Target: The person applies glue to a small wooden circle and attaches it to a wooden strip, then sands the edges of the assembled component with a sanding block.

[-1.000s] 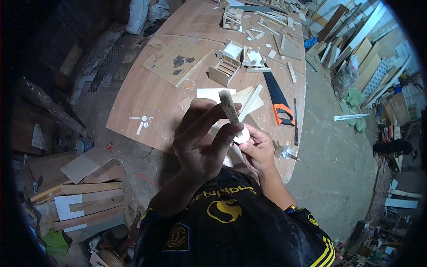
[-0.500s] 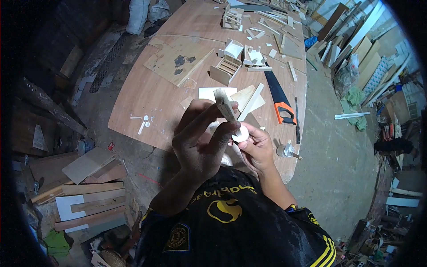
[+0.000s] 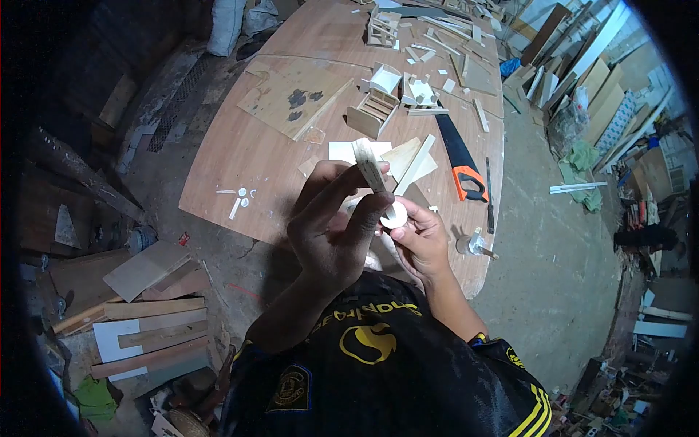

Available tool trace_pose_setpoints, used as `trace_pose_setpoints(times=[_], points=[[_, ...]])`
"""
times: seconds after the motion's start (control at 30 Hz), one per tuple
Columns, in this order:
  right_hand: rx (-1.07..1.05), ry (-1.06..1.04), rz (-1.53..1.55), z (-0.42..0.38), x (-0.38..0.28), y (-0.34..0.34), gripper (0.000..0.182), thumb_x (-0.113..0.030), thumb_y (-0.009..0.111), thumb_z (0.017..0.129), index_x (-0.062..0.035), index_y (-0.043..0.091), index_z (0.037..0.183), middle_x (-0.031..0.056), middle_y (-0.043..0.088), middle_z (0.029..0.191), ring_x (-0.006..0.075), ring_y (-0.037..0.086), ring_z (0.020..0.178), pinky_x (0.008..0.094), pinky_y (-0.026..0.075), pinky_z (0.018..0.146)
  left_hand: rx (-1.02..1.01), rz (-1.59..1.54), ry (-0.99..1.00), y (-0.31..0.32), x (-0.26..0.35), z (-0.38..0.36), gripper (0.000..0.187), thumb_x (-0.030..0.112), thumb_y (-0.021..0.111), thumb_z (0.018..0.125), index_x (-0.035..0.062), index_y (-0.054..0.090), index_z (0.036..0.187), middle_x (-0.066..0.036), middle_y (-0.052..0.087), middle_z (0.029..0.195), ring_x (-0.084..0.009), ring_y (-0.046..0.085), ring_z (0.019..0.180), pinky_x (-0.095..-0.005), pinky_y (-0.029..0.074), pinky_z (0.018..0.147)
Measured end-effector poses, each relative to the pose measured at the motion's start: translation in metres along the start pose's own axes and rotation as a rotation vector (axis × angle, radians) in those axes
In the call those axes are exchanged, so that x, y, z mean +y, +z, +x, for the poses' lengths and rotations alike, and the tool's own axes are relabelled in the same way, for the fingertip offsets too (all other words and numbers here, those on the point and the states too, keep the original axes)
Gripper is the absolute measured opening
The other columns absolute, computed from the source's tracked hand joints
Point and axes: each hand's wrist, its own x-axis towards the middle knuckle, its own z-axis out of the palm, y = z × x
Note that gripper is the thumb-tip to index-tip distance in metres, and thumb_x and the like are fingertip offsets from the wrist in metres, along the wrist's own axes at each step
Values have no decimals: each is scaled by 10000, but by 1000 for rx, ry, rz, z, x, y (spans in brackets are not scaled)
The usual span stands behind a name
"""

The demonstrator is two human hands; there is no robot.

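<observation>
Wooden stick [image 3: 369, 156]: pinched, tilted, between thumb and fingers of the left hand [image 3: 328, 237]; its lower end is held at a white disc [image 3: 395, 216], though firm contact cannot be confirmed.
White disc: gripped near its rim by thumb and fingers of the right hand [image 3: 426, 244], in front of the torso.
Stick end and disc: lining-up or joining appears to be in hand; a steadied disc and a well-centred stick seem to be called for next.
Clear jar [image 3: 473, 245]: placed near the right edge of the table [image 3: 218, 164]; its contents cannot be made out.
Slatted wooden box [image 3: 373, 114]: set beyond the hands, with slats fitted across its open side.
</observation>
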Motion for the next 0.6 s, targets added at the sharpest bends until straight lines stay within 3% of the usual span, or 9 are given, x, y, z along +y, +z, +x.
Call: trace_pose_setpoints(times=[0.33, 0.43, 0.6], points=[[21, 21, 61, 3, 11, -4, 503, 13, 670, 854, 96, 478, 1311, 173, 626, 1173, 197, 631, 1031, 322, 515, 921, -1, 56, -87, -10, -12, 3, 292, 76, 745, 818, -27, 654, 1075, -135, 626, 988, -204, 595, 934, -332, 488, 784], [64, 16, 98, 7, 17, 0, 498, -8, 676, 858, 84, 486, 1309, 164, 634, 1155, 195, 632, 1023, 327, 509, 921, -86, 92, 84, -19, -24, 2, 378, 71, 738, 816, -33, 569, 1138, -169, 608, 1022, -248, 593, 941, -358, 491, 790], [53, 19, 98, 17, 29, 2, 493, -19, 680, 860, 79, 492, 1306, 151, 640, 1127, 183, 635, 990, 314, 513, 902, -118, 116, -90, -30, -22, 10, 325, 78, 735, 823, -65, 600, 1082, -151, 605, 990, -219, 582, 954, -341, 490, 788]])
